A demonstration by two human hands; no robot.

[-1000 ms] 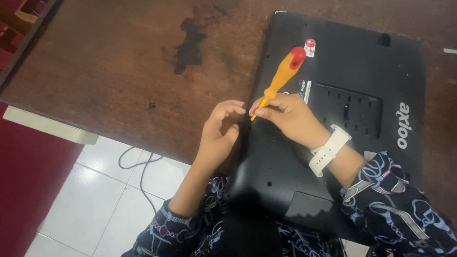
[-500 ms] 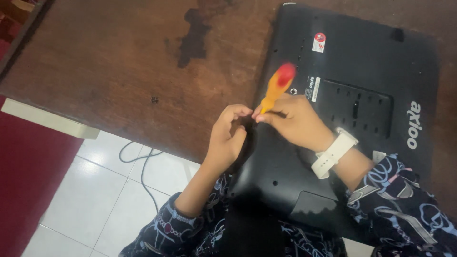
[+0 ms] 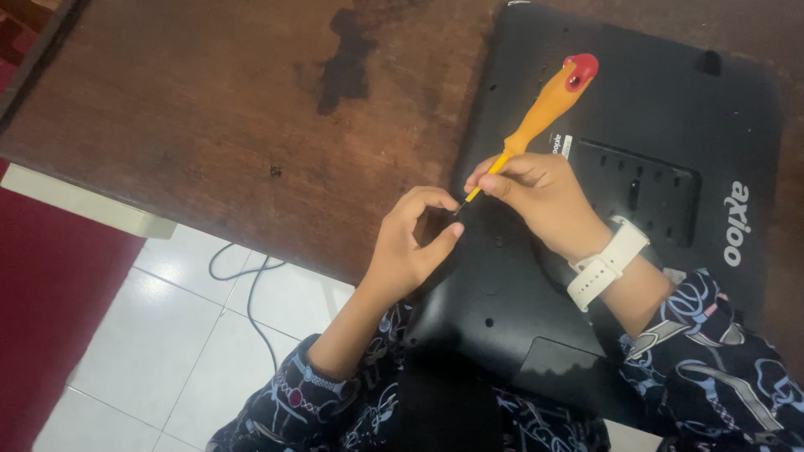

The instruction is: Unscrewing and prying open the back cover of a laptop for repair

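The right hand (image 3: 543, 197) pinches the screwdriver (image 3: 536, 117) shaft, tip on the laptop (image 3: 636, 109). The left hand (image 3: 410, 243) curls half-open beside the tip, holding nothing visible.

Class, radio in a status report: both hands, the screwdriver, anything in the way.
Right hand pinching orange-handled screwdriver by its shaft. Left hand curled at tip, over upturned black laptop. Nothing blocking.
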